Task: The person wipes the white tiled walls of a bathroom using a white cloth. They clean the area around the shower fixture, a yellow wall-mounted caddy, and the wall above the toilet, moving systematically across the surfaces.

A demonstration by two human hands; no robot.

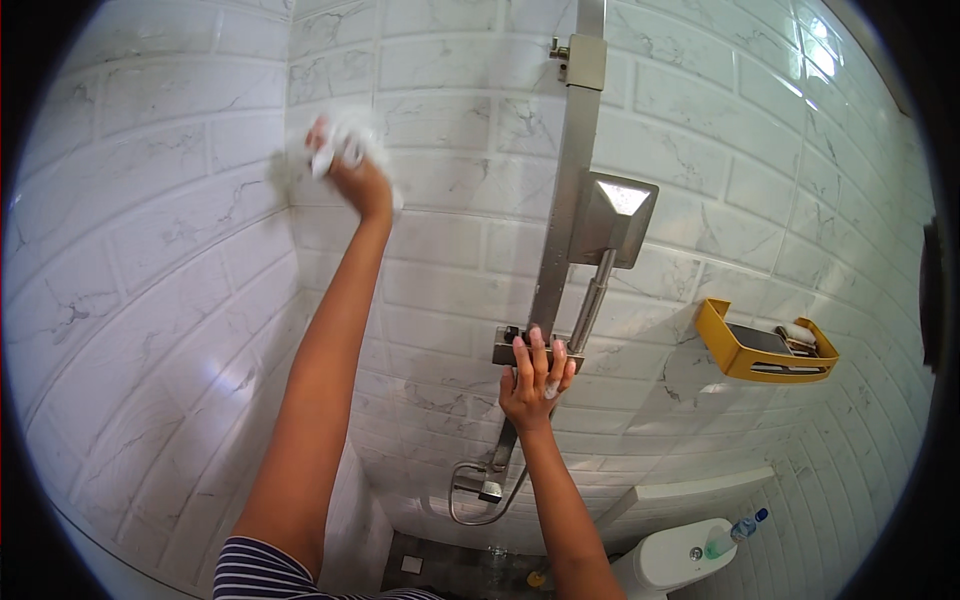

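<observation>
My left hand [360, 180] is raised at the upper left, close to the tiled wall [430, 240] by the corner. It is closed around a crumpled white cloth [352, 140], and both are smeared by motion. Lower and to the right, my right hand [535, 388] grips the metal shower mixer [510, 348], its fingers laid over the front of the block. The mixer sits on a flat metal shower column [562, 220]. A hand shower [615, 215] with a square head stands beside the column, its handle rising from the mixer.
A yellow wall shelf [765, 365] holding small items juts out at the right. Below the mixer hang a metal spout [490, 490] and a hose loop [455, 505]. A white toilet cistern [685, 552] with a bottle [735, 532] on it stands at the lower right.
</observation>
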